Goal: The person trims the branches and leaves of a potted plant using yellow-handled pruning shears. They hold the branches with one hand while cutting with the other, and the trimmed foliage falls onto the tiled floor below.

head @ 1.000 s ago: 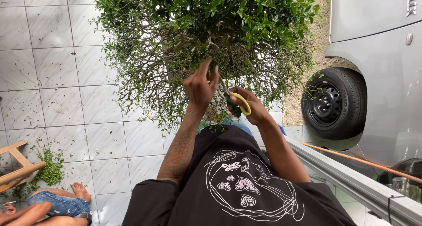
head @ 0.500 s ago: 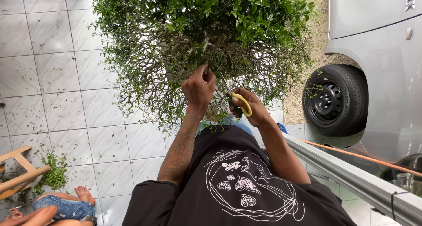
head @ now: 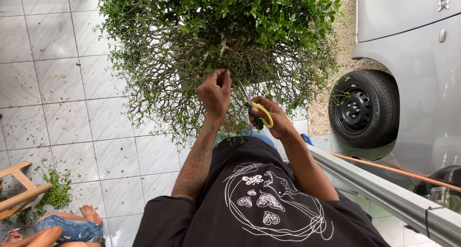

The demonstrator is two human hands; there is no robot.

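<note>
A dense small-leaved bush (head: 221, 31) with a tangle of thin bare twigs underneath fills the upper middle of the head view. My left hand (head: 216, 91) is raised into the twigs, fingers pinched around a thin stem. My right hand (head: 269, 117) grips scissors (head: 257, 113) with yellow and green handles, their blades pointing up into the twigs just right of my left hand. My black shirt with a white line drawing fills the lower middle.
White floor tiles (head: 57, 84) are sprinkled with clippings, and a pile of green cuttings (head: 57, 192) lies at lower left beside a wooden stool (head: 19, 194). Another person's bare legs (head: 72, 225) show at the bottom left. A grey car with its wheel (head: 362, 108) stands right. A metal rail (head: 384, 194) and orange rope cross lower right.
My left hand went from open fingers to a pinch on a stem. The right hand with the scissors stayed close beside it. The view shifted slightly.
</note>
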